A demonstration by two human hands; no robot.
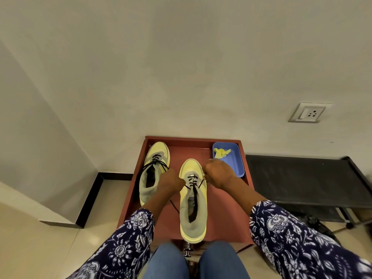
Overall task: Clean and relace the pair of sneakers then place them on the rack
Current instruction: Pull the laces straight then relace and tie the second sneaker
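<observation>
Head view: plain off-white wall, beige tiled floor with black skirting at left, white wall socket [308, 113] at right. A reddish-brown wooden tray table [225, 202] stands against the wall; a low black metal rack [302, 180] sits just right of it.

Two yellow-and-grey sneakers rest on the table, toes toward the wall. The left yellow-grey sneaker [154, 174] lies near the table's left edge, its black lace loosely threaded with ends trailing. The right yellow-grey sneaker [193, 200] is in the middle, heel at the near edge, its black shoelace [193, 181] crossed through the upper eyelets.

Left hand [170, 181] is curled, fingers pinching a lace end at the left side of the middle sneaker's eyelets. Right hand [219, 174] is fisted, pinching the other lace end on the right side. Both laces look pulled outward.

A blue rectangular plastic tub [233, 166] sits in the table's far right corner, holding a crumpled yellow cloth [221, 153]; the right hand partly covers its near left part.

Navy floral sleeves and blue jeans knees fill the bottom.
</observation>
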